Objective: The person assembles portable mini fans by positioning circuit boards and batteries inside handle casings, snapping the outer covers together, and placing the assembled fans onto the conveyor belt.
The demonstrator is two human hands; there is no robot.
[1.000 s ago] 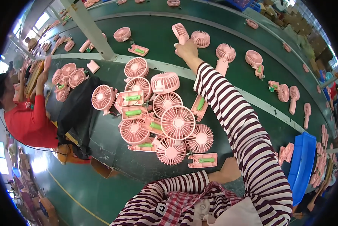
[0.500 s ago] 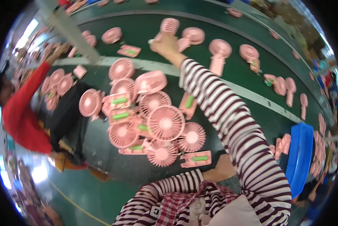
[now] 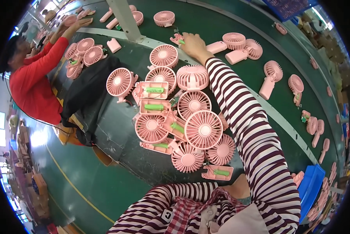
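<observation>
My right hand reaches out over the far belt. Its fingers close on the open handle of a pink handheld fan, with a bit of green battery showing; the fan's round head lies just beyond. Close to my body, my left hand rests at the bench edge, its fingers hidden behind my right sleeve. Beside it lies an open fan handle with a green battery. A heap of pink fans covers the bench before me, several with handles open and batteries exposed.
More pink fans lie along the green belt. A pale rail divides belt from bench, with a metal post at left. A blue bin stands right. Someone in red works at left, near black cloth.
My right hand has left the closed-handled fan it was touching and moved left along the belt to the open fan handle. The view has shifted, and the co-worker's arms are raised farther.
</observation>
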